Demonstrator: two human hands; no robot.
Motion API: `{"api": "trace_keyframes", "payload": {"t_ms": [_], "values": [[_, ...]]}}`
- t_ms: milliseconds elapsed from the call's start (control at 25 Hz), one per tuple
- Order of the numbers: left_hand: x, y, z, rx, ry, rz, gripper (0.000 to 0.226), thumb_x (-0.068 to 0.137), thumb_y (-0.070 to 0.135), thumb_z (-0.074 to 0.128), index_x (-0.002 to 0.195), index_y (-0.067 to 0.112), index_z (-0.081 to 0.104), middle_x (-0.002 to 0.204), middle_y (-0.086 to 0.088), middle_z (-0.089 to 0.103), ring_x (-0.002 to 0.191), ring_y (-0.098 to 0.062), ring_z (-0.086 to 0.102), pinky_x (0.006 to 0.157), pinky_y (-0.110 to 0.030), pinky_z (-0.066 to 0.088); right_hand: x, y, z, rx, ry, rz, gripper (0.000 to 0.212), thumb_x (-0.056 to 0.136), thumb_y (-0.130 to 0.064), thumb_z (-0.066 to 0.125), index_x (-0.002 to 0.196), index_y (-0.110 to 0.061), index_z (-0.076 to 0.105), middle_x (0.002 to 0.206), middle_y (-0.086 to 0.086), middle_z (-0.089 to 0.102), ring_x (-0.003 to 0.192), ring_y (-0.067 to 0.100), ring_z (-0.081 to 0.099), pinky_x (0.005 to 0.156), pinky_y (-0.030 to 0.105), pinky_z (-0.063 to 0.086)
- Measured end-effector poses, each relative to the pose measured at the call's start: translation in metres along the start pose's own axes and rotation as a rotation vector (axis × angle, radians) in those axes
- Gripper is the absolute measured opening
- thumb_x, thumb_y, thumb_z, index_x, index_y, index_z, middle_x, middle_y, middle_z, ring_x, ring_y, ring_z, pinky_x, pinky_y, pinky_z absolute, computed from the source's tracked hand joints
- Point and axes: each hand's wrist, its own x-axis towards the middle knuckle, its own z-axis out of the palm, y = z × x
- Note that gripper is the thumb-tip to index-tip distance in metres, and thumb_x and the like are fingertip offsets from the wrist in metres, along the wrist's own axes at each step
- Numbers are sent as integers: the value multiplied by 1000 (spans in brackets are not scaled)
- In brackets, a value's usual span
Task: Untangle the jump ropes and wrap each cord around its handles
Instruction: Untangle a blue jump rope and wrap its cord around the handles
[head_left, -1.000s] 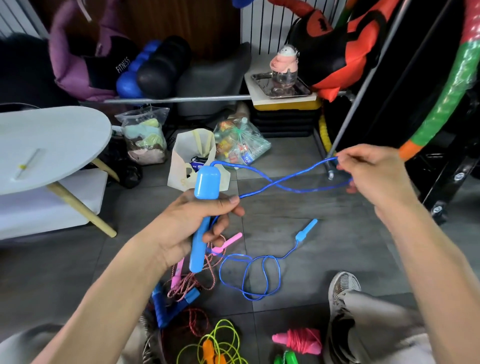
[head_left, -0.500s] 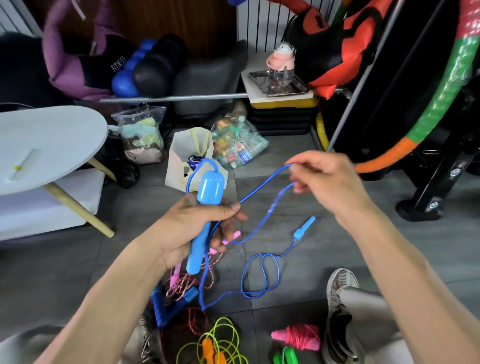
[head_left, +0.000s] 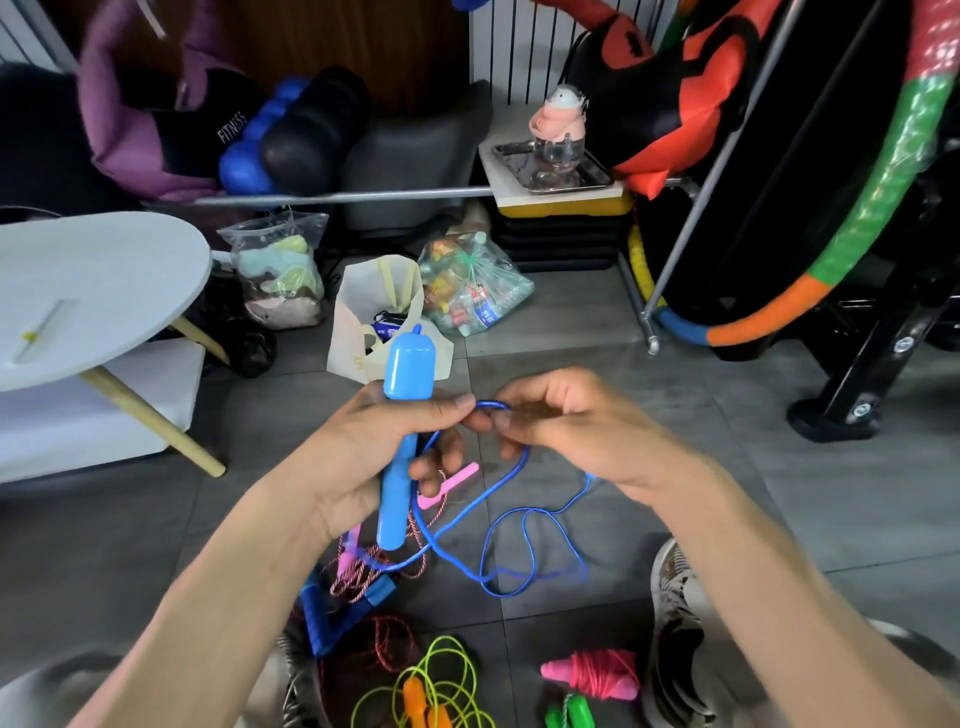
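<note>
I've got the left hand at the centre of the frame, fingers curled tight around the blue handle, which stands almost upright with its fat capped end up top and its thin end poking out below the palm. Right beside it, just to the right of centre, the right hand pinches the blue cord between thumb and fingertips, and the two hands nearly touch. A short bend of cord shows between them at the left thumb tip. From the right hand's grip the cord drops down and left, crosses under the handle's lower end, then loops loosely across the grey floor in the lower middle of the frame. Whether any turn of it already sits around the handle, I cannot tell; the fingers hide that part.

Below the left hand, lower centre, I see a tangle: a red-and-white twisted rope with pink handles, and dark blue handles lying on the floor. At the bottom edge sits a yellow-green rope with orange handles, still loose. To its right, the pink rope lies wound around its handles, with green handles just beside it. A shoe fills the lower right. In the left of the frame stands the round white counter.
</note>
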Motion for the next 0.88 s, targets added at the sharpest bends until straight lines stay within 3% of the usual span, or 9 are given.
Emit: {"api": "trace_keyframes", "payload": {"t_ms": [120, 280, 360, 440, 480, 560, 640, 760, 880], "values": [[-3, -2, 1, 64, -30, 34, 26, 76, 22, 67, 84, -3, 71, 58, -18, 57, 41, -20, 41, 43, -24, 41, -4, -4, -21, 26, 149, 15, 17, 95, -10, 60, 103, -15, 74, 66, -3, 67, 70, 11, 57, 66, 21, 47], [-2, -2, -4, 107, -3, 29, 27, 75, 24, 67, 82, -2, 70, 56, -19, 57, 39, -21, 41, 46, -28, 39, -7, 4, -67, 41, 778, 67, 14, 94, -16, 61, 97, -18, 75, 55, -9, 66, 53, 1, 53, 50, 14, 43], [-4, -1, -5, 95, 3, 24, 25, 75, 24, 67, 79, 0, 70, 52, -17, 53, 35, -17, 35, 41, -23, 38, -14, 8, -88, -389, 945, 124, 18, 93, -15, 60, 104, -17, 74, 72, -5, 72, 71, 8, 62, 63, 22, 49], [-4, -1, -4, 82, -10, 20, 24, 78, 24, 67, 79, 0, 70, 49, -13, 46, 33, -12, 26, 38, -20, 33, -20, 5, -82, -929, 735, 158, 38, 87, -10, 60, 121, -24, 68, 109, 4, 70, 100, 23, 59, 84, 30, 46], [-4, -1, -4, 82, -16, 16, 24, 78, 24, 67, 80, 0, 70, 48, -10, 42, 34, -11, 22, 38, -19, 29, -20, 3, -70, -949, 567, 109, 50, 84, -8, 62, 130, -28, 61, 122, -1, 65, 103, 19, 58, 86, 26, 43], [-2, -1, 0, 92, -30, 6, 26, 79, 25, 67, 82, 0, 71, 48, -8, 38, 34, -9, 19, 38, -19, 23, -22, -2, -31, -636, 239, 11, 58, 86, -9, 66, 135, -37, 52, 117, -28, 60, 82, -2, 59, 74, 9, 41], [0, -1, 5, 87, -43, 6, 28, 77, 26, 68, 82, -1, 71, 48, -9, 42, 33, -8, 20, 37, -18, 24, -19, -1, -1, -281, 10, -26, 35, 92, -13, 66, 116, -38, 60, 96, -27, 64, 66, 2, 60, 62, 15, 48], [2, -3, 12, 109, -60, 16, 33, 74, 27, 68, 85, -3, 71, 51, -13, 50, 33, -11, 27, 37, -20, 30, -13, -4, -8, -245, 44, -58, 17, 92, -8, 65, 85, -22, 71, 79, 8, 69, 63, 11, 61, 62, 32, 57], [5, -7, 14, 161, -69, 15, 32, 75, 28, 70, 85, -3, 71, 53, -14, 53, 37, -16, 34, 39, -21, 36, -21, -12, -41, -110, 41, -59, 12, 87, 0, 67, 88, -11, 72, 74, 7, 68, 68, 10, 61, 67, 21, 52]]}}
